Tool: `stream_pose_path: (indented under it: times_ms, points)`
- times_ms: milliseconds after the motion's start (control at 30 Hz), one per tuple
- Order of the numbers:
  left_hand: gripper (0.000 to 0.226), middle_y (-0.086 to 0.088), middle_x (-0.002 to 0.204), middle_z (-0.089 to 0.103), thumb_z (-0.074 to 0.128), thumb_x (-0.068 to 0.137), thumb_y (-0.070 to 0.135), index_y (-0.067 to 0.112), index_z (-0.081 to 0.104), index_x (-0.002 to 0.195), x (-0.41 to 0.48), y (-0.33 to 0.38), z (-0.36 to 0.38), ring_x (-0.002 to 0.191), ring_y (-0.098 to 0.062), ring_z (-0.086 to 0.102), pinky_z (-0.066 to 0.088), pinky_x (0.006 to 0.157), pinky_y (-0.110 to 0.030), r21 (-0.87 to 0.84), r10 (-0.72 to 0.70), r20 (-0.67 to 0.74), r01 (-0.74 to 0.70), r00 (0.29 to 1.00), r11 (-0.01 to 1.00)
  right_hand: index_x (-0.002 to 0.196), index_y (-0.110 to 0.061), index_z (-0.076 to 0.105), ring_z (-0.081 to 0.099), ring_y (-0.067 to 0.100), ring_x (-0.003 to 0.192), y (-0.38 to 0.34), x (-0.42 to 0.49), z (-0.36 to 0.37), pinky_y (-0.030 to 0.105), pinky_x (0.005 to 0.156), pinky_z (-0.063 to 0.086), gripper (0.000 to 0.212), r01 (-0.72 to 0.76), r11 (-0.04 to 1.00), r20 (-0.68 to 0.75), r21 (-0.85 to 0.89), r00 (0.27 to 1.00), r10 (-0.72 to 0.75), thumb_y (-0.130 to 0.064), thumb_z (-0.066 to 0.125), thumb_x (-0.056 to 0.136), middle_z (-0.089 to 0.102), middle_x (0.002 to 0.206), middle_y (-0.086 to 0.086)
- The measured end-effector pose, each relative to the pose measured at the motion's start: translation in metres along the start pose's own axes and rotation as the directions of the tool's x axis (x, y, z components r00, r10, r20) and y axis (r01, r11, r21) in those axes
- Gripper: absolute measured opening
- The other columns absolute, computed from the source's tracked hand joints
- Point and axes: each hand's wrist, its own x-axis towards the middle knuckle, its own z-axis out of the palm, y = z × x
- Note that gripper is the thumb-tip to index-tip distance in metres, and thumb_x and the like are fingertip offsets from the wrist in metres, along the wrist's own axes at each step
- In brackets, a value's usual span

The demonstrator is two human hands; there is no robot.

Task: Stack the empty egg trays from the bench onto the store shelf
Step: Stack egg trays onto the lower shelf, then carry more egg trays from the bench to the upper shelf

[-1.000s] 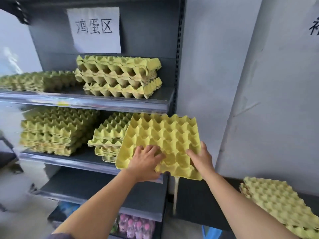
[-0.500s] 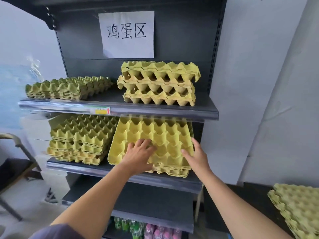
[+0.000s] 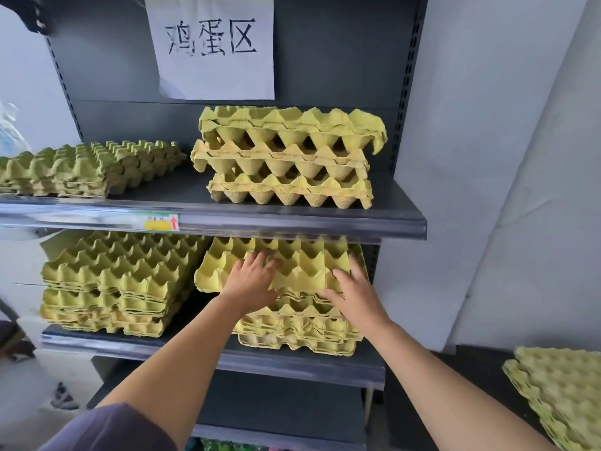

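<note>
There is one view only, from a wide-angle camera worn on the person's head, so nothing is shared with a second view. It faces forward and slightly down at a dark grey metal shelf unit [image 3: 302, 219], close enough that the shelves fill the left and centre of the frame. The white paper sign with black handwritten characters [image 3: 214, 47] sits at the top centre, cut by the upper edge. Both bare forearms enter from the bottom edge and reach up to mid-frame. A pale wall takes the right side, and straight edges bow outward toward the borders.
</note>
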Motion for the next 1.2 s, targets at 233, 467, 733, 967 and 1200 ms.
stream_pose_path:
  times_ms: [233, 467, 733, 967, 1200]
  points:
    - [0.056, -0.005, 0.150, 0.023, 0.049, 0.085, 0.042, 0.030, 0.035, 0.138, 0.003, 0.004, 0.023, 0.133, -0.028, 0.026, 0.023, 0.106, -0.045, -0.017, 0.015, -0.028, -0.015, 1.000, 1.000, 0.123, -0.013, 0.052, 0.055, 0.026, 0.115, 0.009, 0.003, 0.011, 0.030, 0.079, 0.053, 0.049, 0.054, 0.982, -0.021, -0.179, 0.998, -0.059, -0.051, 0.046, 0.093, 0.013, 0.158, 0.010]
    - [0.043, 0.000, 0.152, 0.022, 0.044, 0.093, 0.045, 0.033, 0.040, 0.134, 0.000, 0.001, 0.021, 0.135, -0.025, 0.028, 0.018, 0.109, -0.044, 0.034, 0.017, -0.074, -0.014, 0.997, 0.999, 0.117, -0.012, 0.056, 0.053, 0.025, 0.117, 0.000, 0.000, 0.012, 0.029, 0.079, 0.053, 0.048, 0.050, 0.979, -0.079, -0.200, 0.995, -0.067, -0.052, 0.047, 0.092, 0.021, 0.156, 0.010]
    - [0.041, -0.002, 0.126, 0.052, 0.055, 0.087, 0.031, 0.021, 0.049, 0.126, -0.019, 0.040, 0.000, 0.118, -0.026, 0.045, 0.030, 0.101, -0.042, -0.032, 0.048, -0.287, -0.060, 0.957, 0.998, 0.131, -0.015, 0.050, 0.052, 0.028, 0.118, -0.003, -0.035, -0.014, 0.039, 0.091, 0.048, 0.043, 0.016, 0.974, -0.159, -0.227, 0.986, -0.054, -0.037, 0.053, 0.094, 0.034, 0.149, 0.010]
    - [0.021, -0.002, 0.096, 0.067, 0.067, 0.081, 0.018, 0.015, 0.066, 0.102, -0.017, 0.121, -0.032, 0.087, -0.027, 0.063, 0.048, 0.078, -0.040, -0.023, 0.350, -0.398, -0.391, 0.848, 0.920, 0.113, -0.009, 0.064, 0.062, 0.030, 0.094, 0.038, -0.076, -0.063, 0.039, 0.074, 0.053, 0.030, -0.042, 0.940, -0.282, -0.337, 0.958, -0.059, -0.023, 0.065, 0.087, 0.065, 0.110, 0.010]
    - [0.015, -0.004, 0.079, 0.069, 0.067, 0.079, 0.014, 0.012, 0.068, 0.094, 0.010, 0.243, -0.036, 0.076, -0.027, 0.066, 0.049, 0.071, -0.035, -0.079, 0.540, -0.352, -0.599, 0.764, 0.796, 0.114, -0.010, 0.064, 0.062, 0.033, 0.091, 0.146, -0.133, -0.125, 0.044, 0.075, 0.053, 0.028, -0.167, 0.913, -0.255, -0.372, 0.964, 0.073, -0.023, 0.059, 0.089, 0.067, 0.102, 0.010]
